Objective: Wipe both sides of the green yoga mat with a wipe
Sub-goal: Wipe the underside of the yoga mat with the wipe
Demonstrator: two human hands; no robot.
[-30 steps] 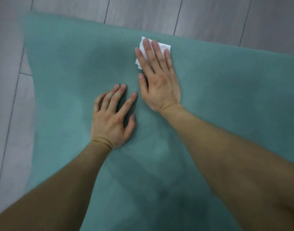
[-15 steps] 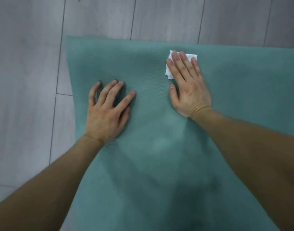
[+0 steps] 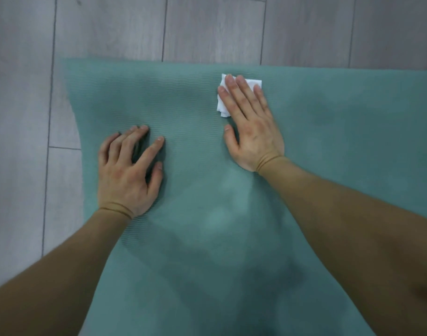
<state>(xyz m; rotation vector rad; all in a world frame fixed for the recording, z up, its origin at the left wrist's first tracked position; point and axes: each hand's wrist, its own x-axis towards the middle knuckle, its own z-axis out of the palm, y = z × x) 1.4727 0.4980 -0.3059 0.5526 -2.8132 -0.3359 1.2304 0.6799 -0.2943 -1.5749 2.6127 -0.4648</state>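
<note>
- View from above, looking down at a person's two bare forearms & hands on a green yoga mat (image 3: 329, 166).
- Mat lies flat on a grey wood-plank floor (image 3: 110, 27). Its far edge & left edge are in view and meet at a corner upper left. The mat runs out of view at right & bottom.
- Wipe (image 3: 253, 83): white, folded, small, on the mat close to the far edge, right of centre. Most of it is under the right hand, w/ corners showing left of the index finger & past the fingertips.
- Right hand (image 3: 253, 132): palm down, flat on the mat, fingers (image 3: 241, 98) straight & close together, pressing the wipe down. Nothing is curled round it. The thumb lies out to the side, touching the mat.
- Left hand (image 3: 127, 173): palm down on the mat nearer the left edge, well apart from the wipe. Fingers are spread & a little bent, tips touching the mat, holding nothing.
- Mat surface has a fine ribbed texture w/ lighter & darker patches btwn the arms. Can't tell if they are damp marks or shadow.
</note>
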